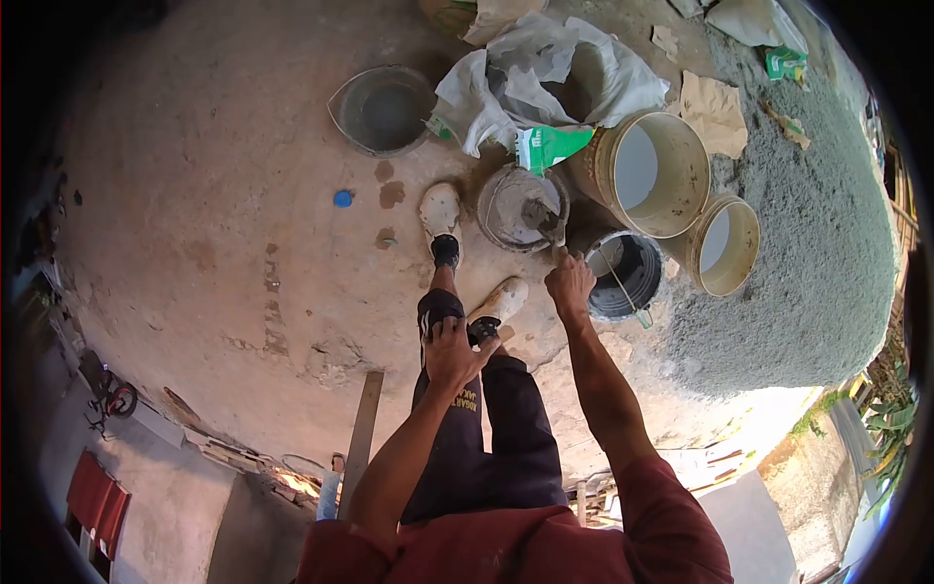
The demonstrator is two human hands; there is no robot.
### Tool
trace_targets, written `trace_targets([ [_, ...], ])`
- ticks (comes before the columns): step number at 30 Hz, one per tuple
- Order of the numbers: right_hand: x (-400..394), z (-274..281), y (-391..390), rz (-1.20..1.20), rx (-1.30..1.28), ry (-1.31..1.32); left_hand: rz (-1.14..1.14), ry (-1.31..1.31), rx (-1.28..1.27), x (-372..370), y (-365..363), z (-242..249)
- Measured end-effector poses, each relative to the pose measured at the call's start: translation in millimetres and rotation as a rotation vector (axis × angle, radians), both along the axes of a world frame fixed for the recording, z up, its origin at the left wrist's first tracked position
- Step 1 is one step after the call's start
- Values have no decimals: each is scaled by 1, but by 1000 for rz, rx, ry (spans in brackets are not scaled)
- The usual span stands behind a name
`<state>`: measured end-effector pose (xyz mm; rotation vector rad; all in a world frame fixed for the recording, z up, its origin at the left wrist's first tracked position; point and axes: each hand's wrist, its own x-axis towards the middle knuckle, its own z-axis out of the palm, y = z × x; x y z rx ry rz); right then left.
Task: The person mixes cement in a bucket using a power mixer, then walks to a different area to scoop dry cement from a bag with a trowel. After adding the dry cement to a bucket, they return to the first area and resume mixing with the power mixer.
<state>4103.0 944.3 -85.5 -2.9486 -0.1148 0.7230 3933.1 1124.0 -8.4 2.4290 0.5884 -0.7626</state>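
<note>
My right hand (570, 284) is closed around the handle of a trowel (547, 224). The trowel's blade, coated in grey mortar, dips into a round bucket (484, 216) that holds wet grey mortar (509, 206). My left hand (454, 358) lies on my left knee with its fingers spread, holding nothing. Just right of the mortar bucket, near my right hand, stands a black bucket (637, 292) with a wire handle.
Two tall pale buckets (605, 165) (715, 287) stand at the right before a big heap of grey sand (788, 292). A torn white sack (623, 68) lies behind them. Further left are a dark basin (352, 136) and a blue cap (342, 199). A wooden plank (362, 438) lies beside my left arm.
</note>
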Motion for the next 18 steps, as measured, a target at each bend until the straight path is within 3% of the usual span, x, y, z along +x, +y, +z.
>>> trace_targets([
  [5,-1,29,-2,-247,89,-17,17,-7,-75,40,24,6],
  [9,16,92,-18,-581,371,49,-60,-13,-57,72,47,3],
  [12,56,144,-6,-722,645,-91,-57,92,-116,99,64,6],
  [15,133,168,20,-482,482,-163,-81,116,-180,115,79,0],
  [18,205,105,41,-258,277,-208,-132,103,-156,120,92,-2],
])
